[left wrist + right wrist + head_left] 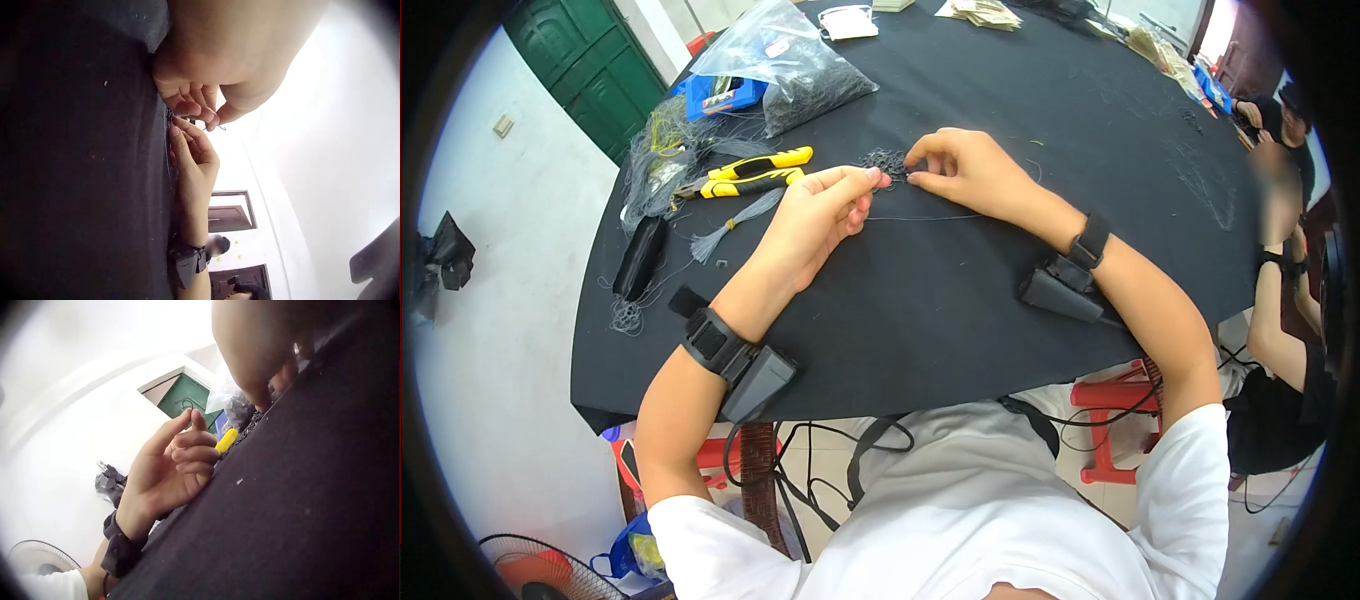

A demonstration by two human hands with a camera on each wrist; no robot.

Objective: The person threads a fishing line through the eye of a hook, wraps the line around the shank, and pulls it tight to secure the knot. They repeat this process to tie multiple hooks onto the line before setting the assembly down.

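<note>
A small dark tangle of fine thread [884, 159] lay on the black table [1000, 320], just between the two hands, its near edges hidden by fingertips; yellow-handled pliers [755, 172] lay near it on the left, beside a grey thread bundle [730, 222], with a clear plastic bag [790, 60] of dark material farther back; the right hand [965, 170] had its fingers curled, thumb and forefinger pinching the tangle's edge; the left hand [820, 215] was likewise curled, fingertips nipping a thin strand [217, 127] beside the tangle.
</note>
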